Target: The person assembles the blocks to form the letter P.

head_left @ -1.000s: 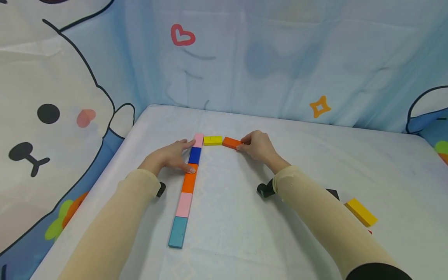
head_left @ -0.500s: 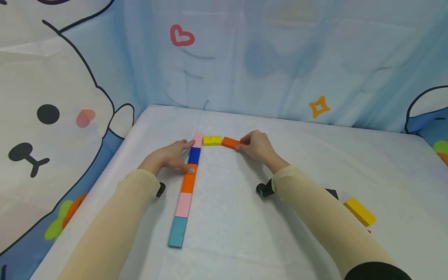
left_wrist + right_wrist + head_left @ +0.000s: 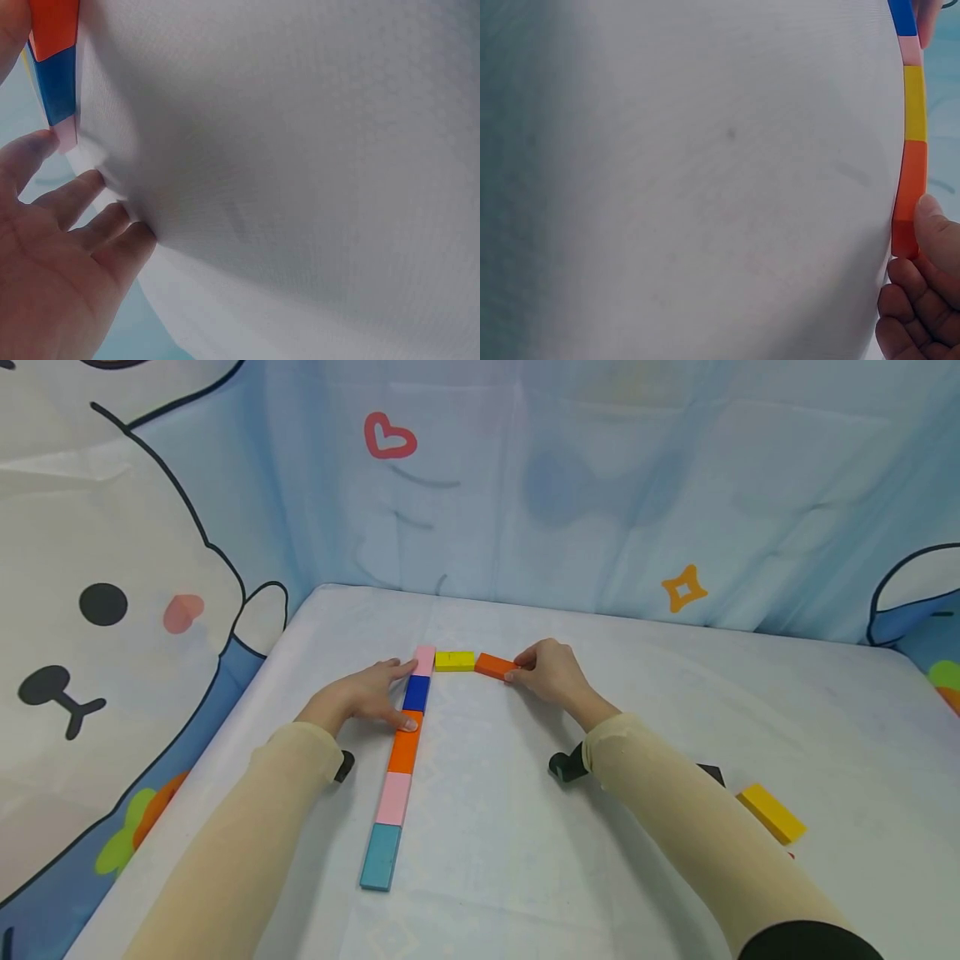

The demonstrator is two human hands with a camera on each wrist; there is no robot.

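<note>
A column of flat blocks runs away from me: a teal block, a pink block, an orange block, a blue block and a far pink block. My left hand rests along its left side, fingers spread, thumb on the orange block and index fingertip at the far pink one. A yellow block lies to the right of that pink end. Touching its right end is a second orange block, slightly angled, whose right end my right hand pinches between thumb and fingers.
Partly behind my right sleeve lie a yellow block and a black block, with a speck of red beside them. A blue patterned cloth hangs behind the white-covered table.
Almost nothing differs; both hands and all the blocks keep their places, and the whole view has shifted very slightly.
</note>
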